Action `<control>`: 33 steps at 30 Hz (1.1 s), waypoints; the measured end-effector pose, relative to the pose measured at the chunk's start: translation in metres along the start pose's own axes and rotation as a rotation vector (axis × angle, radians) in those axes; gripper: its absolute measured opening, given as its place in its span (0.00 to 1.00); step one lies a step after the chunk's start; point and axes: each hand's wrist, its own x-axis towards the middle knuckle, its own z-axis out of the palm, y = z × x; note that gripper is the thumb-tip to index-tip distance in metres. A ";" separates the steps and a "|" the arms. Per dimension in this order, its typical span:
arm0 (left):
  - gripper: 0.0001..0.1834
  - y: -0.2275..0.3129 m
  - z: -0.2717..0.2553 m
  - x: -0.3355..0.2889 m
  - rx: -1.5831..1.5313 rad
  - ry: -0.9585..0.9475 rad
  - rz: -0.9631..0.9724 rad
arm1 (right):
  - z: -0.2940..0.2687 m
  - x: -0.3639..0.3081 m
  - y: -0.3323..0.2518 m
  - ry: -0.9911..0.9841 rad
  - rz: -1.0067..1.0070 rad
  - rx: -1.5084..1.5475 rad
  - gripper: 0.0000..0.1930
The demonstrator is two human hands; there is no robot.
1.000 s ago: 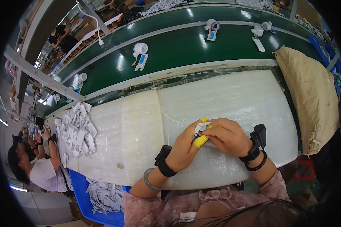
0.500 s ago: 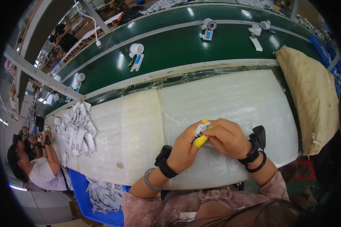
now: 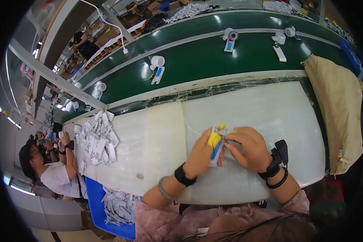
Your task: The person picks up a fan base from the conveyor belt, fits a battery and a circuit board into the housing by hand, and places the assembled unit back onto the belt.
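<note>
Above the padded work surface, my left hand [image 3: 202, 152] is closed around a slim white plastic casing [image 3: 213, 162] with a blue cylinder-like insert [image 3: 216, 150] inside. Yellow coverings [image 3: 214, 139] wrap some fingertips. My right hand [image 3: 250, 150] meets the casing's upper end, thumb and fingers pinched together. Whatever small part those right fingers grip is hidden and slightly blurred. Both wrists wear black bands.
White plastic pieces [image 3: 99, 137] lie heaped at the left; more fill a blue bin [image 3: 94, 201] below. Across the far side, a green conveyor [image 3: 189, 60] carries white round-headed units [image 3: 157, 61]. A brown sack [image 3: 334, 109] stands right. Another person [image 3: 54, 177] works at the left.
The view has shifted, moving the surroundings right and down in the picture. The casing has tilted in my left hand, exposing its blue insert. My right fingers have shifted at its upper end.
</note>
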 end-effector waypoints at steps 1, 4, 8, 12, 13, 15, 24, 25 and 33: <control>0.19 0.012 -0.002 0.008 -0.118 0.049 -0.126 | -0.001 0.000 -0.001 0.003 -0.005 0.003 0.14; 0.14 0.017 -0.031 0.051 -0.168 0.011 -0.201 | -0.003 0.000 0.001 0.060 0.034 0.005 0.15; 0.17 -0.004 -0.088 0.139 -0.259 0.152 -0.116 | 0.001 -0.003 0.003 -0.005 0.032 0.021 0.14; 0.21 -0.007 -0.159 0.208 -0.029 0.498 0.044 | -0.001 -0.004 0.010 -0.034 0.050 0.012 0.13; 0.24 -0.021 -0.204 0.216 0.492 0.600 0.143 | 0.001 -0.002 0.008 -0.034 0.043 0.015 0.13; 0.27 -0.031 -0.256 0.229 1.212 0.672 0.100 | 0.002 -0.002 0.012 -0.055 0.020 0.001 0.12; 0.15 -0.033 -0.307 0.233 1.697 0.538 -0.393 | 0.004 -0.001 0.016 -0.077 0.056 -0.002 0.11; 0.14 -0.027 -0.311 0.231 1.712 0.501 -0.428 | 0.005 -0.001 0.014 -0.082 0.050 0.008 0.11; 0.16 -0.006 -0.261 0.200 1.553 0.457 -0.034 | 0.005 -0.003 0.016 -0.123 0.079 0.025 0.09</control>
